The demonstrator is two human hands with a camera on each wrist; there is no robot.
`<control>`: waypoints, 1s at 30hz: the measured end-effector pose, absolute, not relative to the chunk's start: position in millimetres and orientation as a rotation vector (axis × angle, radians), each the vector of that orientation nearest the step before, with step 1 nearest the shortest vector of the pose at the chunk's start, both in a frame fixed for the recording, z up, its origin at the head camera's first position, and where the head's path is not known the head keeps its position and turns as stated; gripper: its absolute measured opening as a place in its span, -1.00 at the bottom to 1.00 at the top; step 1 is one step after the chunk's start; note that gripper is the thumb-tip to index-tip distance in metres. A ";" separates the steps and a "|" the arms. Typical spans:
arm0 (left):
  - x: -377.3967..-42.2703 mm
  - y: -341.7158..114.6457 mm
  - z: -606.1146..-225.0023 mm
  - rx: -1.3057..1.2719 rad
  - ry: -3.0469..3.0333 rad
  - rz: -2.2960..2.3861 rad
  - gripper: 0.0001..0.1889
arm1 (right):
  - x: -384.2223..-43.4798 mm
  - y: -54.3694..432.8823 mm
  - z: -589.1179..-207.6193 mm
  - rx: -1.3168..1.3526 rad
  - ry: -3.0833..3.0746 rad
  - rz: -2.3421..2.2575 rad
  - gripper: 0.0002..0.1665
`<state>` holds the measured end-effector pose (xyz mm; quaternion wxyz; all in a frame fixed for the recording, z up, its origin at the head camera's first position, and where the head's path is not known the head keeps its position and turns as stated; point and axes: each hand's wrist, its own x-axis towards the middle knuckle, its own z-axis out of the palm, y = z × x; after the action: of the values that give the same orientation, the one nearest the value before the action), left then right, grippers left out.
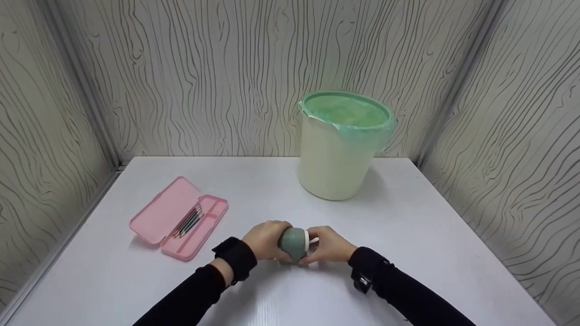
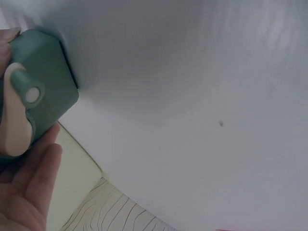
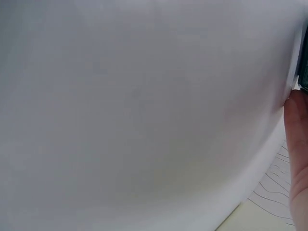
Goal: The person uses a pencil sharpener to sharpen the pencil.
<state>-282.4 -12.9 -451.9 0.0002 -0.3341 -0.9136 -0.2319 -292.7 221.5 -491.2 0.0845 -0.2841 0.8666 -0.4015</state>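
Observation:
A green hand-crank pencil sharpener [image 1: 293, 243] is between the two hands, low over the white table. My left hand [image 1: 267, 240] grips its body from the left, thumb on the near side. In the left wrist view, its cream crank [image 2: 15, 118] with a green knob faces the camera. On the other side, my right hand [image 1: 328, 244] holds the sharpener's white-rimmed end between thumb and fingers. A small white part pokes out by those fingers, which partly hide it. Only a dark green edge and part of the hand appear in the right wrist view.
An open pink pencil case [image 1: 165, 210] lies to the left, with several pencils [image 1: 189, 222] in it. Toward the back right stands a cream bin [image 1: 333, 163] lined with a green bag [image 1: 358, 111]. Wood-patterned walls [image 1: 253, 77] enclose the table [image 1: 253, 181].

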 end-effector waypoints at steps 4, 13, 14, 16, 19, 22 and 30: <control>-283.2 -13.0 -453.3 -1.055 -2.861 -0.724 -0.37 | -293.8 222.3 -492.9 -0.859 2.579 -1.205 -0.53; -283.4 -12.9 -451.8 -1.033 -2.882 -0.732 -0.35 | -295.2 223.7 -491.8 -0.893 2.620 -1.161 -0.52; -283.5 -12.8 -451.7 -1.032 -2.886 -0.729 -0.35 | -295.3 224.0 -491.7 -0.892 2.616 -1.164 -0.52; -283.8 -12.6 -451.9 -1.030 -2.890 -0.724 -0.34 | -295.3 224.5 -492.0 -0.889 2.610 -1.167 -0.51; -283.3 -12.8 -452.1 -1.027 -2.891 -0.725 -0.34 | -295.4 226.1 -492.6 -0.886 2.616 -1.162 -0.52; -282.5 -13.5 -452.2 -1.016 -2.903 -0.723 -0.34 | -295.5 228.1 -493.2 -0.895 2.617 -1.152 -0.53; -282.4 -14.7 -450.9 -1.008 -2.913 -0.740 -0.34 | -293.3 241.4 -492.4 -0.891 2.589 -1.158 -0.39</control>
<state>-282.4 -14.7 -450.9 -0.0140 -0.3181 -0.9188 -0.2333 -293.3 241.4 -492.4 0.0841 -0.2986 0.8678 -0.3882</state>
